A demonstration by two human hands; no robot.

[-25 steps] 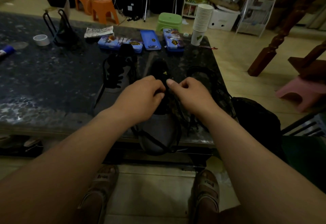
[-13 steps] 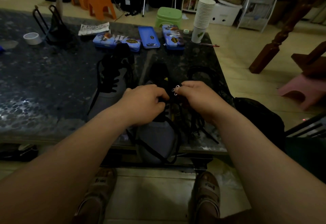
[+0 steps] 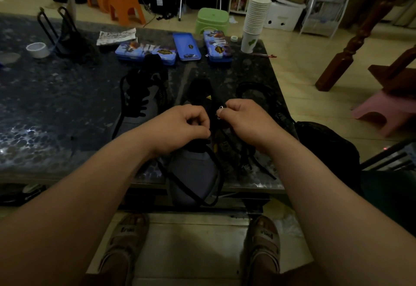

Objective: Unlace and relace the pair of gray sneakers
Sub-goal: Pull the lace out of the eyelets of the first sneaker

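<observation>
- While both hands work at the eyelet rows, the near sneaker point(image 3: 191, 173) lies directly under them on the table point(image 3: 56, 117), toe toward the person and overhanging the table edge.
- Left hand point(image 3: 182, 126): fingers curled in against the thumb over the tongue. A black lace point(image 3: 202, 195) runs out from under it, so it appears to pinch that lace. The contact itself is lost in shadow.
- Right hand point(image 3: 243, 121): thumb and forefinger pinch a small pale ring point(image 3: 220, 108) at the upper eyelets, just beside the left fingertips. Lace tip or eyelet fitting: cannot tell.
- Lace hangs slack below the hands in a long loop round the toe, with loose ends on the table below the right wrist. Not drawn tight anywhere visible.
- Far sneaker point(image 3: 144, 114) stands beyond the left hand, apart from it, with black lace crossed over its tongue. Appears laced; neither hand touches it.
- Judgement: the near sneaker is mid-course. The slack loop and free ends mean its lacing is unfinished. Whether the hands are pulling out or threading in cannot be read from this view.
- Left to do, as judged: finish and tighten the near sneaker. Far sneaker is either done or not yet begun; state unknown.
- Beyond both hands: blue cases point(image 3: 186, 46) and a stack of cups point(image 3: 255, 22), far from the work.
</observation>
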